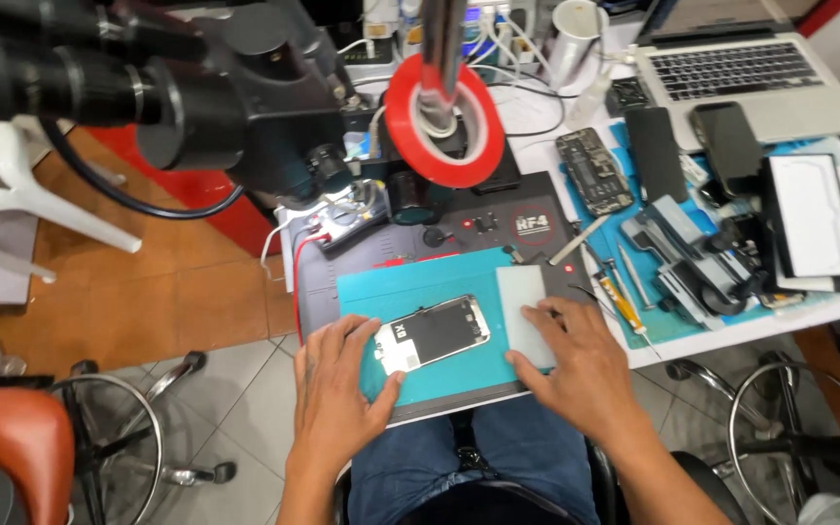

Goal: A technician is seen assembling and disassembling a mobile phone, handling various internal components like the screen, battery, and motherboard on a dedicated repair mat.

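Note:
An opened phone [435, 333] lies face down on a teal work mat [410, 292], its dark inner plate and white patch showing. My left hand [337, 384] rests flat on the mat, its fingertips touching the phone's left end. My right hand [574, 365] lies palm down to the right, fingers spread on a pale grey rectangular pad [522, 311]. Neither hand holds anything.
A black microscope [196, 87] overhangs the bench at upper left. A red tape roll [444, 122] hangs on a post. Screwdrivers [619, 297], phone parts [592, 170], a grey clamp jig [682, 253] and a laptop [746, 73] crowd the right. Stools stand on the tiled floor.

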